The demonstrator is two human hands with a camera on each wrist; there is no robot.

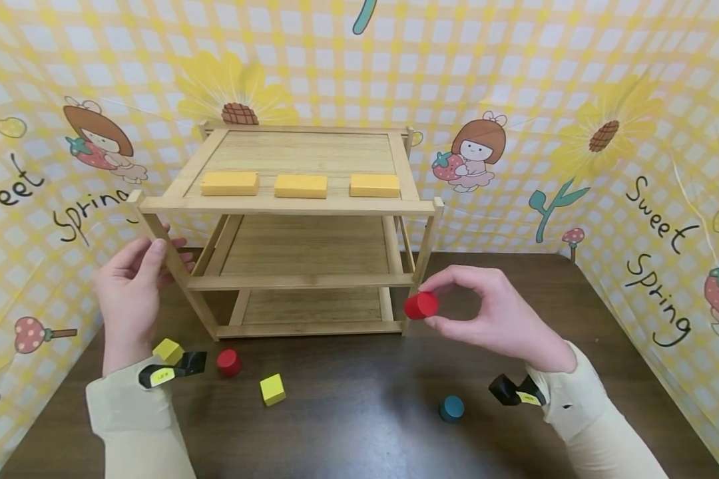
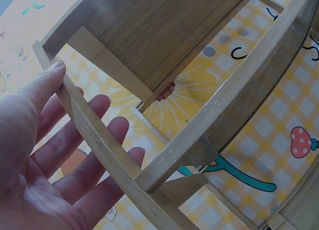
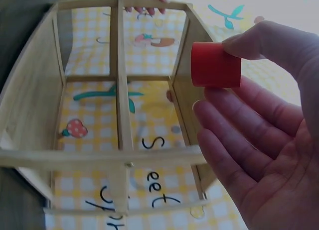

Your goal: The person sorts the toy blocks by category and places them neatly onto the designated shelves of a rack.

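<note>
A three-tier wooden shelf rack [image 1: 302, 283] stands on the dark table. My left hand [image 1: 133, 269] holds its left front post [image 2: 94, 128], thumb on the near side and fingers behind. Between thumb and fingertips, my right hand [image 1: 485, 309] pinches a red cylinder block [image 1: 421, 305], raised beside the rack's right front post. The right wrist view shows that red cylinder [image 3: 216, 64] from its side, the other fingers spread below it. Three flat yellow blocks [image 1: 301, 187] lie in a row along the front of the top shelf.
Left of the rack's front are a yellow cube [image 1: 168, 351], another red cylinder [image 1: 229, 362] and a second yellow cube [image 1: 272, 390]. A blue cylinder [image 1: 452, 408] stands at the front right. Checked cloth [image 1: 347, 60] hangs behind and at both sides.
</note>
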